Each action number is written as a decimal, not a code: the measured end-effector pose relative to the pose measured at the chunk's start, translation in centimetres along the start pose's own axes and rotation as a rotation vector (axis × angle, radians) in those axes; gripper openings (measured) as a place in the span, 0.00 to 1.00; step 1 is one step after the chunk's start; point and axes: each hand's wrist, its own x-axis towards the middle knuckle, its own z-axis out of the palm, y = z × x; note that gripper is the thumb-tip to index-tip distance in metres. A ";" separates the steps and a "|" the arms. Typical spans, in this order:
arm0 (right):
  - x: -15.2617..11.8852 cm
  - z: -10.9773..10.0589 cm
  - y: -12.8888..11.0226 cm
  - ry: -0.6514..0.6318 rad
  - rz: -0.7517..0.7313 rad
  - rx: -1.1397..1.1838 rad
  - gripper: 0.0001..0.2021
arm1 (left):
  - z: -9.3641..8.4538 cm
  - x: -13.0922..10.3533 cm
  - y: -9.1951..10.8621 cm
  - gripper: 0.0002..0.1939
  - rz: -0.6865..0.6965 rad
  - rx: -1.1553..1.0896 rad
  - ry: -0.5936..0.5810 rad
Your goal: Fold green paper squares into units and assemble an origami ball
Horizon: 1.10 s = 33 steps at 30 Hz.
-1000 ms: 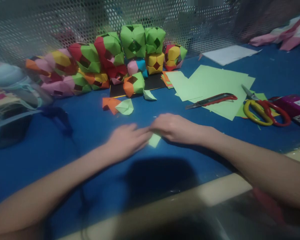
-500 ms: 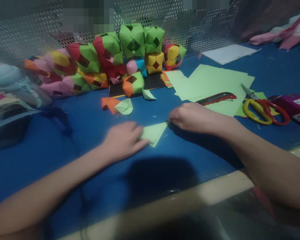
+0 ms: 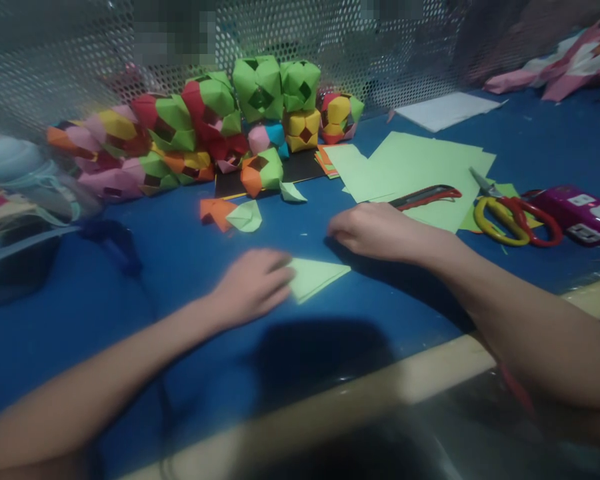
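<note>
A folded light green paper triangle lies on the blue table top, its tip pointing right. At the triangle's left end is my left hand, its slightly blurred fingers closed on the paper's edge. My right hand rests just above and beyond the tip, apart from it. Its fingers are curled together, and whatever they may hold is hidden. Just beyond my right hand, a red and black box cutter lies on flat green paper sheets. Behind my left hand are small folded pieces, one orange and one pale green.
Paper cubes in many colours are stacked along a perforated metal screen. To the right lie scissors and a purple box-shaped object. A blue glue gun with its cable is at left. White paper lies further back.
The green triangle has turned so its tip points more to the right and nearer me. My right hand has come away from the tip, while my left hand stays at the other end.
</note>
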 end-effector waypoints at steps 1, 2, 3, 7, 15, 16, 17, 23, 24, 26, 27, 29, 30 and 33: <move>0.0 0.0 0.0 -0.004 0.005 0.008 0.14 | 0.1 0.0 0.0 0.14 0.002 -0.007 -0.001; 0.0 0.0 0.0 -0.004 0.008 0.025 0.14 | 0.1 0.0 -0.1 0.13 0.001 -0.010 -0.004; 0.1 0.0 -0.1 0.004 0.010 0.053 0.13 | 0.2 -0.1 -0.1 0.13 -0.003 -0.010 -0.008; 0.2 0.4 -0.2 0.094 0.006 0.252 0.13 | 0.3 -0.2 -0.3 0.13 -0.066 0.029 0.038; 0.6 0.6 -0.7 0.114 0.100 0.802 0.20 | 0.4 -0.3 -0.5 0.07 -0.411 -0.008 0.298; 0.7 0.7 -0.9 0.105 0.127 0.907 0.20 | 0.4 -0.2 -0.5 0.07 -0.447 -0.022 0.321; 0.8 0.9 -1.1 0.098 0.141 1.007 0.20 | 0.3 -0.2 -0.5 0.07 -0.475 -0.036 0.338; 1.2 1.8 -2.7 0.096 0.137 1.223 0.11 | -0.1 0.1 -0.5 0.09 -0.568 -0.170 0.356; 1.2 1.9 -2.9 0.109 0.146 1.241 0.09 | -0.3 0.1 -0.4 0.09 -0.579 -0.206 0.348; 1.2 2.0 -3.1 0.142 0.155 1.305 0.09 | -0.5 0.2 -0.2 0.08 -0.583 -0.277 0.339; 1.3 2.1 -3.1 0.155 0.154 1.344 0.09 | -0.6 0.2 0.0 0.08 -0.575 -0.309 0.346; 1.4 2.3 -3.0 0.182 0.139 1.397 0.08 | -0.7 0.3 0.3 0.08 -0.566 -0.372 0.372; 1.4 2.3 -2.9 0.195 0.128 1.410 0.07 | -0.8 0.3 0.5 0.07 -0.572 -0.409 0.384; 1.4 2.3 -2.7 0.197 0.108 1.442 0.04 | -1.0 0.4 0.9 0.02 -0.650 -0.565 0.401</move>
